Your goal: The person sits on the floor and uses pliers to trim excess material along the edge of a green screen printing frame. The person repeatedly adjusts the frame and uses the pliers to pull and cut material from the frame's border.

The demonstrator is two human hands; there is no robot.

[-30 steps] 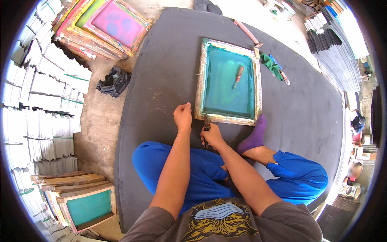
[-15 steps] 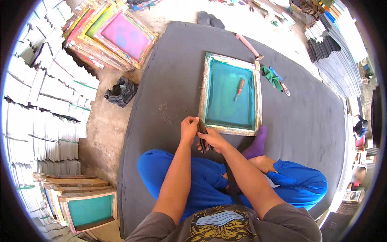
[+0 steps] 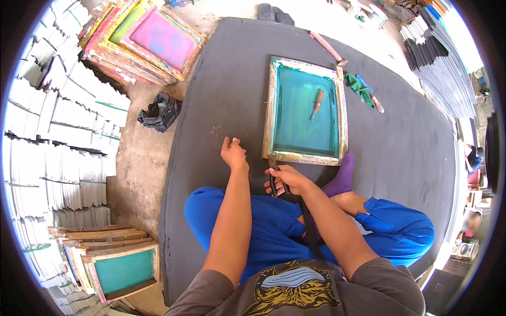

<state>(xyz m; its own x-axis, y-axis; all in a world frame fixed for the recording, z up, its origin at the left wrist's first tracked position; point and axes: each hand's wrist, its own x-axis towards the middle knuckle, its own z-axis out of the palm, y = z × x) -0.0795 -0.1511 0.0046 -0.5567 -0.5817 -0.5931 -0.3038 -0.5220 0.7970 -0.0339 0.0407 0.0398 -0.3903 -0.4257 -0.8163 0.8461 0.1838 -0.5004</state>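
My right hand [image 3: 292, 180] grips dark pliers [image 3: 272, 164] by their black handles, with the jaws at the near left edge of a wooden screen-printing frame [image 3: 300, 157]. Away to the left, my left hand [image 3: 233, 154] hovers above the dark mat with its fingertips apart and nothing visible in them. Just beyond it lies a scatter of tiny brownish bits [image 3: 216, 131]. The frame lies flat and carries teal mesh [image 3: 298, 124], on which a red-handled screwdriver [image 3: 317, 105] rests.
Right of the frame lie a pink-handled hammer [image 3: 328, 48], a green cloth [image 3: 358, 90] and another small handled tool [image 3: 377, 104]. A black plastic bag [image 3: 159, 111] sits beside the dark mat [image 3: 400, 158]. Stacked frames [image 3: 158, 39] and white bundles [image 3: 58, 174] line the left.
My left hand has left the pliers and moved left and away toward the tiny bits, its fingers loosening. My right hand still holds the pliers near the frame's edge.
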